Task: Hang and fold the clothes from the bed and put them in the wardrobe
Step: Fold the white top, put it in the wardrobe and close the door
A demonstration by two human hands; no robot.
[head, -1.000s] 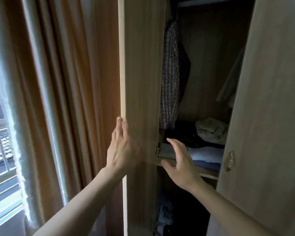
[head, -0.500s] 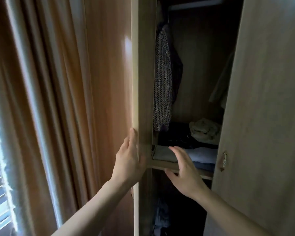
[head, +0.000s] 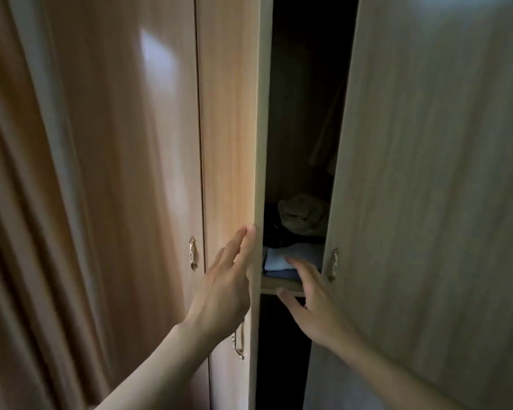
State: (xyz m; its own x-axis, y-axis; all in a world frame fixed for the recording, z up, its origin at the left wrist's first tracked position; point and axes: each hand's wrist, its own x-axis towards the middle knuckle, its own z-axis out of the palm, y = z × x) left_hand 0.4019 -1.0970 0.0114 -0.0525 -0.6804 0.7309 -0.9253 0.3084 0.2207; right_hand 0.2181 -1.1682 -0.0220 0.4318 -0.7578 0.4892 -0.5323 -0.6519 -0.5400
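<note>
Here, the wardrobe [head: 299, 119] stands upright with its long axis vertical, seen from in front and slightly below. Its 2 pale wood-grain doors leave a narrow, dark vertical gap between them. The left door [head: 228, 113] is turned nearly shut, its thin edge facing the viewer. The right door [head: 427, 173] swings out toward the camera and fills the right side of the view.

Inside the gap, a shelf [head: 279, 287] runs horizontally at hand height. On it lies a stack of folded blue clothes [head: 290, 257], flat, with the long side across the shelf and the folds facing outward. Behind and above the stack sit a crumpled olive garment [head: 302, 214] and a dark garment [head: 271, 229]; the compartment below the shelf is too dark to read.

The left hand [head: 228, 279] lies flat on the outer face of the left door beside its edge, fingers straight and together, holding nothing. The right hand [head: 317, 303] is in front of the shelf edge, fingers spread and relaxed, thumb out, holding nothing; contact with the shelf cannot be told.

A metal handle [head: 239, 341] shows on the left door, partly behind the left wrist. A small lock plate [head: 334, 263] sits on the right door's edge, and another lock plate [head: 192, 253] on the neighbouring door [head: 137, 173]. A brown curtain [head: 27, 187] hangs at far left, blurred.
</note>
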